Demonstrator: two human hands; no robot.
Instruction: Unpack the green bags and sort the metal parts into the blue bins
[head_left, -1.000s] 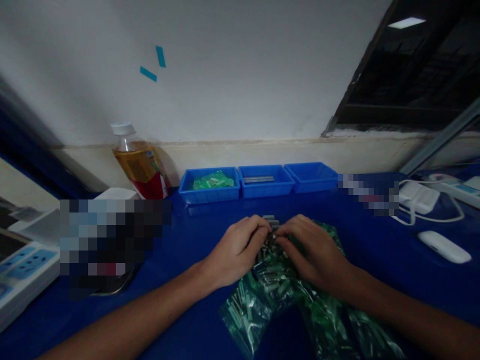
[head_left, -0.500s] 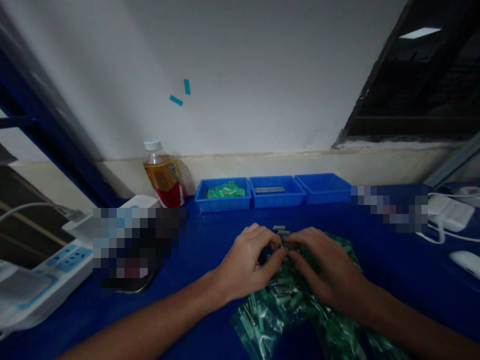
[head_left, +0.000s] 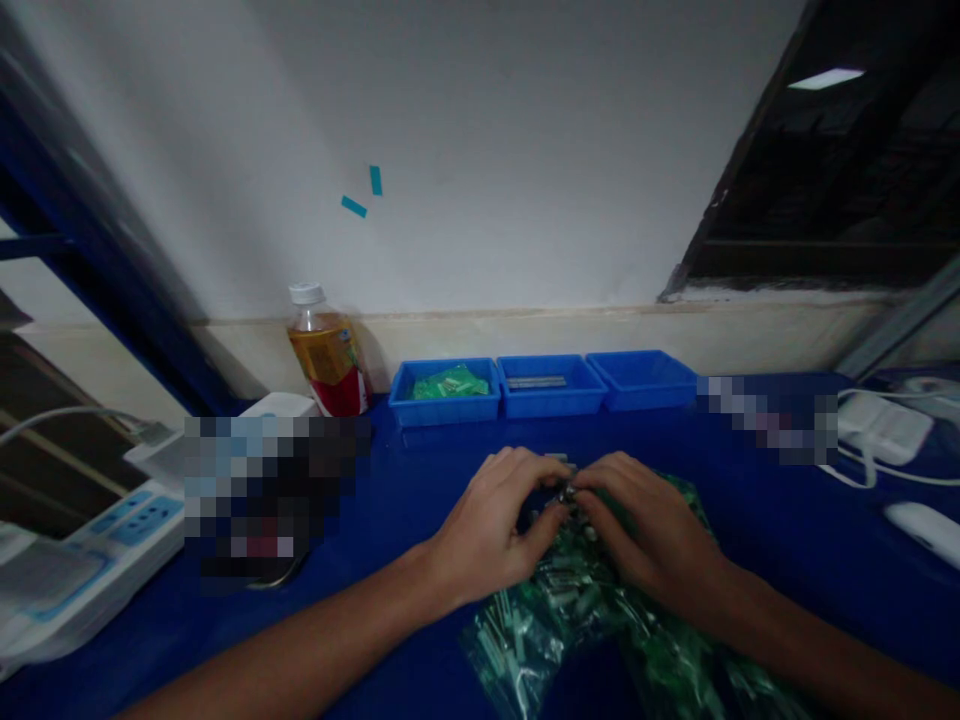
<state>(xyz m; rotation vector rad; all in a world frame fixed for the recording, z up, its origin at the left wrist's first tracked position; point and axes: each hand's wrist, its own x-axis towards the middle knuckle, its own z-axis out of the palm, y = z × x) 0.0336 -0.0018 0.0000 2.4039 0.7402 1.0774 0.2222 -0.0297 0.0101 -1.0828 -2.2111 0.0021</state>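
Both hands are meeting over a heap of green plastic bags [head_left: 570,620] lying on the blue table [head_left: 420,500]. The left hand [head_left: 499,520] and right hand [head_left: 645,525] are pinching a small metal part [head_left: 568,492] between their fingertips, just above the bags, with three blue trays [head_left: 551,385] sitting beyond.

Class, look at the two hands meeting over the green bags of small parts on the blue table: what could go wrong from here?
1. The left hand and right hand pinch something tiny together; it might slip and vanish among the green bags.
2. The bags lie heaped near the table's front edge, so a nudge could slide some off.
3. Dim light makes small parts hard to tell apart.
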